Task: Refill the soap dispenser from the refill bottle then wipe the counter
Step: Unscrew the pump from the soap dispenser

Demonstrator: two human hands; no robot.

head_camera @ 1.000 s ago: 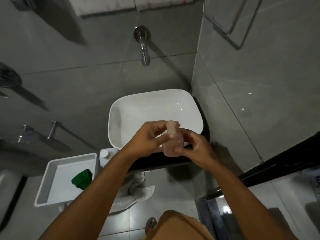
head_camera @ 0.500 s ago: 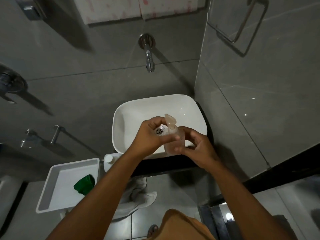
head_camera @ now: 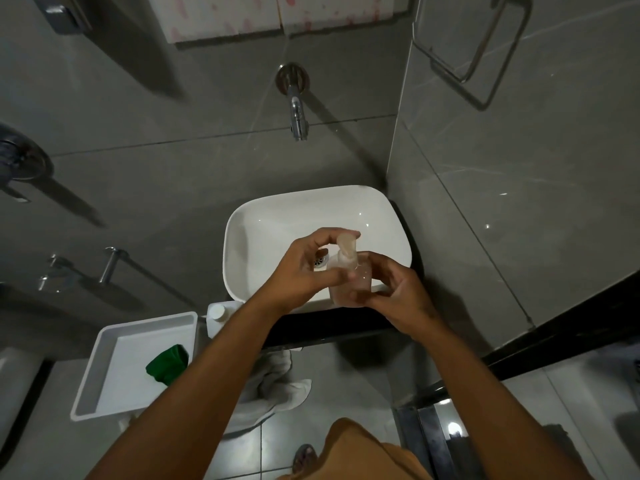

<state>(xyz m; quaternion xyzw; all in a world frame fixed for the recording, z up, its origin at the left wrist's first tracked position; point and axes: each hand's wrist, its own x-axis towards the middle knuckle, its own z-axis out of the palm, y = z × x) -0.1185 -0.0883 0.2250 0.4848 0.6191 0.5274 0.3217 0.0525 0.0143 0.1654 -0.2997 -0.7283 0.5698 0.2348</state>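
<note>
The left hand (head_camera: 304, 268) pinches the pump (head_camera: 347, 252) between thumb and fingers; the right hand (head_camera: 394, 294) wraps the dispenser (head_camera: 349, 285) body, holding it above the basin's (head_camera: 263, 216) front edge. The refill bottle (head_camera: 218, 315) stands left of the basin, beside a tray (head_camera: 104, 368) with a green cloth (head_camera: 168, 363).

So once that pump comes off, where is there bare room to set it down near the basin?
The white tray is mostly bare around the green cloth at its right. The basin floor behind the hands is bare too. The counter strip along the basin's front is narrow, with the refill bottle at its left end. Both hands have their grip on the soap dispenser.
</note>
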